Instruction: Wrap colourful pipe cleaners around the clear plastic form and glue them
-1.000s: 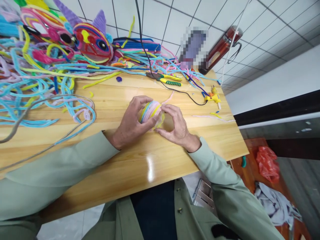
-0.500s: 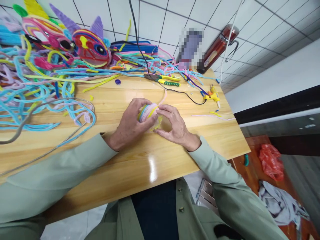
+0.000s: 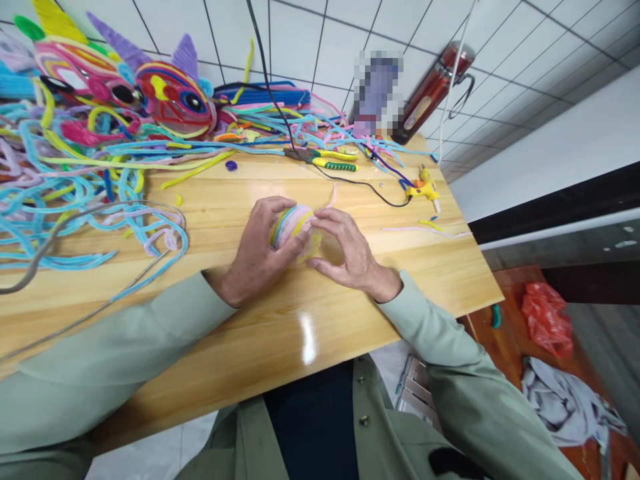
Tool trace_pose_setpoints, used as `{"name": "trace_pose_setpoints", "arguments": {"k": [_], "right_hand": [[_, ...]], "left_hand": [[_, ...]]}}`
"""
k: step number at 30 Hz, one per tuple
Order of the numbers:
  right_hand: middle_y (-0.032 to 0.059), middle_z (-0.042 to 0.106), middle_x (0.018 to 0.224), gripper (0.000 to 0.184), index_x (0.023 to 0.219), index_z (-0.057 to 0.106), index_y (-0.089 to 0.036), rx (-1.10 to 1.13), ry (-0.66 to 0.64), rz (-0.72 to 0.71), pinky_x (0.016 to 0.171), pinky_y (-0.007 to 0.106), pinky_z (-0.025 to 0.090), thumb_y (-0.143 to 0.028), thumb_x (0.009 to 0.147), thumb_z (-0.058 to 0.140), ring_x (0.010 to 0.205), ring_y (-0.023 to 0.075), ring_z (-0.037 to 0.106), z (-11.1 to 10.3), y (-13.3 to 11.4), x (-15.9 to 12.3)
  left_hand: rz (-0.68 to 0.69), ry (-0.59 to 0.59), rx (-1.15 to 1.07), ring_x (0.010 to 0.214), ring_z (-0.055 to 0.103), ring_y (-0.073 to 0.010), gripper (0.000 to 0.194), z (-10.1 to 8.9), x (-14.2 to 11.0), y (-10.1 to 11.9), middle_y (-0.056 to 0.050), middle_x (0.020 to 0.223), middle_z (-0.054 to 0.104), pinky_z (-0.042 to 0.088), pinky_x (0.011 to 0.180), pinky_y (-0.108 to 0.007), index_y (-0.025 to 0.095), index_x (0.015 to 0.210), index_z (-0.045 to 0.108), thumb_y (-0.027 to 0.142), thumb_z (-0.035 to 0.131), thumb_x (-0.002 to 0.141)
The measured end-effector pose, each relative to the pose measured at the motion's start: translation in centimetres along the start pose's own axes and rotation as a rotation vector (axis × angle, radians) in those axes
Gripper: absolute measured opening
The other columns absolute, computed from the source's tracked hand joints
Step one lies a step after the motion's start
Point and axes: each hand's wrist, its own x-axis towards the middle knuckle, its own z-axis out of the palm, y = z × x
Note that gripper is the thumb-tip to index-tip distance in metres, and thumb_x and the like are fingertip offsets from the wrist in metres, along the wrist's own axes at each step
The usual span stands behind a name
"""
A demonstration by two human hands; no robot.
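A rounded form wound with pink, yellow and blue fuzzy pipe cleaners (image 3: 293, 225) is just above the table, between my hands. My left hand (image 3: 260, 243) is closed around its left side, thumb across the front and fingers over the top. On the right, my right hand (image 3: 347, 250) curls in, its fingertips at the form's edge where a loose pink pipe cleaner (image 3: 333, 195) sticks up. The right thumb lies lower, near a see-through yellowish part (image 3: 315, 245) of the form. My fingers hide part of it.
Tangled pipe cleaners (image 3: 95, 193) and two colourful horned masks (image 3: 175, 100) cover the left and back. Pliers (image 3: 325, 160), a yellow glue gun (image 3: 424, 188) with its cord, and a red flask (image 3: 433, 93) are farther right. A grey cable (image 3: 43, 257) loops at left.
My left hand has tilted the wound form slightly, so more of its striped face shows. The loose pink end stands a little differently. The right hand has hardly moved; the view has shifted slightly.
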Motion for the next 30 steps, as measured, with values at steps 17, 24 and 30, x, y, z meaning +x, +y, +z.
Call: {"name": "trace_pose_setpoints", "arguments": {"k": [17,24,30], "right_hand": [[0.0165,0.062,0.156,0.069,0.168,0.048,-0.030,0.001,0.008,-0.007,0.121,0.060,0.060,-0.046,0.106,0.074,0.146,0.0340,0.064,0.44,-0.16,-0.26],[0.0157,0.067,0.152,0.073,0.168,0.046,-0.031,-0.019,0.012,0.030,0.122,0.060,0.060,-0.050,0.104,0.075,0.144,0.0355,0.066,0.31,-0.40,-0.08],[0.0171,0.065,0.152,0.067,0.163,0.051,-0.026,-0.003,0.021,0.048,0.123,0.060,0.059,-0.050,0.105,0.074,0.145,0.0341,0.064,0.47,-0.42,-0.17]], "left_hand": [[-0.062,-0.045,-0.008,0.124,0.070,-0.0287,0.040,-0.40,0.75,0.63,-0.008,0.127,0.072,0.059,0.112,-0.048,0.026,0.128,0.062,0.060,0.067,0.107],[-0.078,-0.022,-0.030,0.122,0.069,-0.0296,0.037,-0.28,0.44,0.41,-0.009,0.128,0.071,0.059,0.110,-0.049,0.027,0.129,0.060,0.053,0.068,0.105],[-0.085,-0.030,-0.038,0.123,0.068,-0.0289,0.035,-0.50,0.35,0.73,-0.009,0.129,0.071,0.059,0.112,-0.049,0.027,0.130,0.060,0.049,0.068,0.104]]}}
